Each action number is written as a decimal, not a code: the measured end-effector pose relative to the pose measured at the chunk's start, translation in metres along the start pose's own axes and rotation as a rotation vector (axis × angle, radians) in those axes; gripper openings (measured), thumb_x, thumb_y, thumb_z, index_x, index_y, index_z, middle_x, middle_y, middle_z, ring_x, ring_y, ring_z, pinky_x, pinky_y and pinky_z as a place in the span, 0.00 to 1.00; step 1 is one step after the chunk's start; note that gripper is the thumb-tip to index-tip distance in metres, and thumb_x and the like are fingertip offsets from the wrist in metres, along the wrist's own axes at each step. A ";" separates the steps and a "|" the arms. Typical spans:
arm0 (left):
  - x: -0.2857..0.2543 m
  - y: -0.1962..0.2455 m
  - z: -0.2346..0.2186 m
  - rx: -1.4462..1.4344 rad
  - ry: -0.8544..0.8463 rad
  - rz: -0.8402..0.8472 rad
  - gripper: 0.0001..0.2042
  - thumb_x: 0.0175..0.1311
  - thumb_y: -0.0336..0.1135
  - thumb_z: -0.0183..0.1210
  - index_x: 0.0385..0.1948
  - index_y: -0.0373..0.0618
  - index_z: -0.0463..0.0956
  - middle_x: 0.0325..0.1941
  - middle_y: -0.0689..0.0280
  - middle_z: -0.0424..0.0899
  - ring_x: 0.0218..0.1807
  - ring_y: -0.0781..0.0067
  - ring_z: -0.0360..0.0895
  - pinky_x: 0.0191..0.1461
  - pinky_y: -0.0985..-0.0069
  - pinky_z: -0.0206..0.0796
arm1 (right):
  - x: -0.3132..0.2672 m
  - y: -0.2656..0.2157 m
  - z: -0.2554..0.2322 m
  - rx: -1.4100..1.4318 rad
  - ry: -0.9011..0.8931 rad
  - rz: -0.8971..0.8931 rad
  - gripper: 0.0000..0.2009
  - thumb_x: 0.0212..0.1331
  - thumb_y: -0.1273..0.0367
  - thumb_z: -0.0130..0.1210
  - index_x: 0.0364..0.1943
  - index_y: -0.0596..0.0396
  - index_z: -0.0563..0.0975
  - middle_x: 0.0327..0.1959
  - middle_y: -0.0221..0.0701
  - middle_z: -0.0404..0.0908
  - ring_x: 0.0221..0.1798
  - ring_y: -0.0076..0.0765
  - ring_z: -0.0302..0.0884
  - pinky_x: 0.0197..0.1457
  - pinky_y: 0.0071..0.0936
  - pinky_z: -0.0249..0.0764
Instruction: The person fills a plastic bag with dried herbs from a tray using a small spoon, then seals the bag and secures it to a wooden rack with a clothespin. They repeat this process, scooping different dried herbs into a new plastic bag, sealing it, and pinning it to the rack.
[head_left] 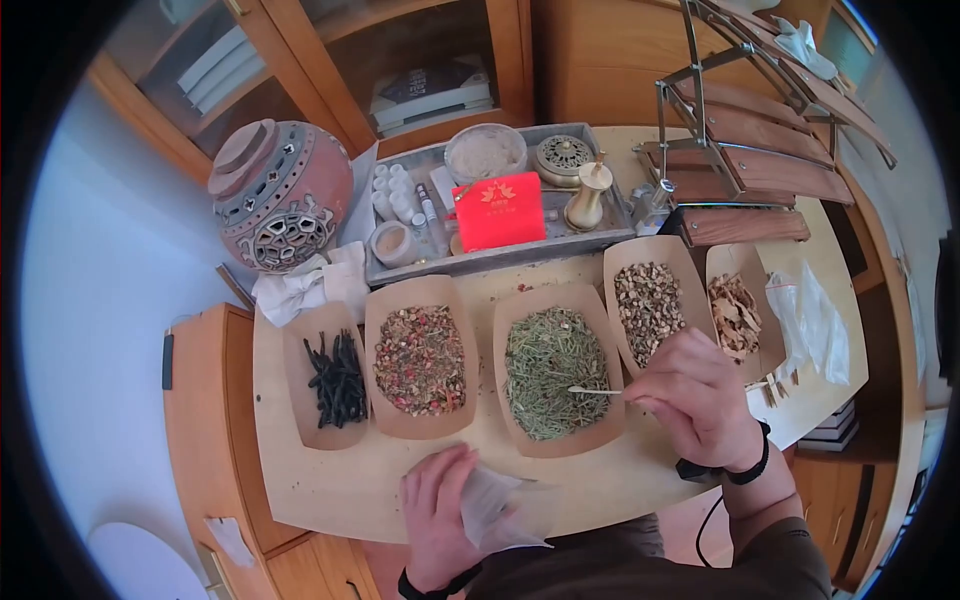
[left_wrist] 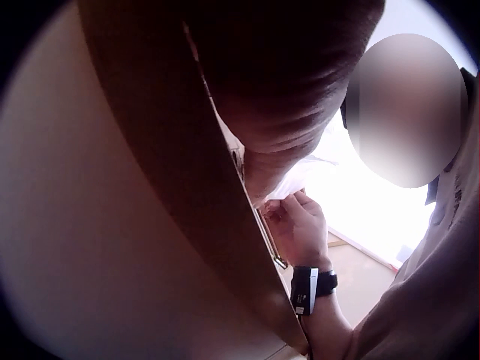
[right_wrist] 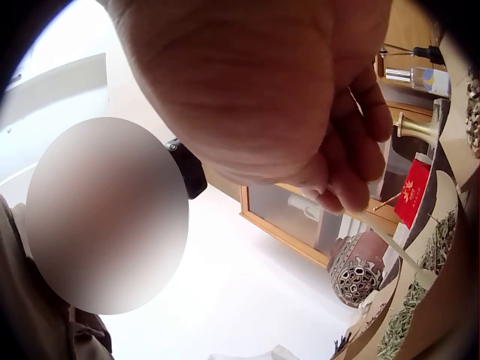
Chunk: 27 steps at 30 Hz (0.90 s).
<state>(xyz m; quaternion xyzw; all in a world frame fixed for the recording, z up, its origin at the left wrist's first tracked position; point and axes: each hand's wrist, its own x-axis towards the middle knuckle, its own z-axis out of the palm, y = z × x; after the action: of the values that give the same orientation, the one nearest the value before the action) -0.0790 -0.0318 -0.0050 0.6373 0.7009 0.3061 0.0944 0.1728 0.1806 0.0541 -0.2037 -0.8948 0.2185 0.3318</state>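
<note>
As the right hand (head_left: pixel 698 398) pinches it, the spoon (head_left: pixel 597 391) crosses tray's edge (head_left: pixel 608 428).

A pale wooden table (head_left: pixel 480 490) with paper trays (head_left: pixel 391 425), a grey tray (head_left: pixel 500 258), a lidded pot (head_left: pixel 285 200).

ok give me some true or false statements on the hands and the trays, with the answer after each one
1. The right hand pinches a small pale spoon. True.
2. The left hand lies flat and empty. False: it holds a translucent bag.
3. The spoon's far end is at the green herbs. True.
4. The black pieces share a tray with the green herbs. False: the two are in separate trays.
5. The red packet is in the grey tray. True.
</note>
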 end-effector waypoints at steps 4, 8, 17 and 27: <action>0.000 0.001 0.001 0.006 -0.006 -0.006 0.38 0.51 0.53 0.78 0.61 0.40 0.77 0.62 0.55 0.80 0.62 0.49 0.76 0.68 0.54 0.64 | 0.002 -0.001 0.000 0.035 -0.011 -0.006 0.11 0.54 0.77 0.69 0.42 0.54 0.85 0.32 0.31 0.81 0.37 0.43 0.79 0.41 0.38 0.70; 0.002 0.003 0.000 -0.011 -0.020 -0.004 0.38 0.51 0.53 0.78 0.61 0.40 0.76 0.63 0.55 0.80 0.63 0.49 0.75 0.67 0.54 0.65 | 0.006 -0.008 0.010 0.166 -0.094 -0.102 0.11 0.56 0.75 0.70 0.44 0.54 0.86 0.34 0.31 0.83 0.39 0.43 0.80 0.43 0.39 0.72; -0.001 0.003 0.004 -0.059 0.019 -0.063 0.43 0.50 0.59 0.73 0.66 0.39 0.75 0.67 0.52 0.78 0.65 0.47 0.74 0.69 0.54 0.64 | 0.000 -0.003 -0.005 0.068 0.147 0.097 0.08 0.57 0.79 0.66 0.41 0.57 0.87 0.30 0.34 0.83 0.35 0.44 0.79 0.41 0.37 0.72; -0.002 0.004 0.010 0.027 0.032 -0.026 0.44 0.49 0.56 0.77 0.67 0.40 0.74 0.66 0.54 0.78 0.65 0.48 0.74 0.68 0.53 0.63 | -0.001 0.001 -0.001 0.107 0.131 0.128 0.08 0.56 0.81 0.65 0.39 0.58 0.87 0.26 0.32 0.81 0.31 0.41 0.76 0.38 0.36 0.69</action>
<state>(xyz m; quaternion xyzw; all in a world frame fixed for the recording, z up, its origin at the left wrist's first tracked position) -0.0702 -0.0302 -0.0117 0.6243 0.7146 0.3055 0.0787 0.1745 0.1813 0.0541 -0.2565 -0.8433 0.2729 0.3855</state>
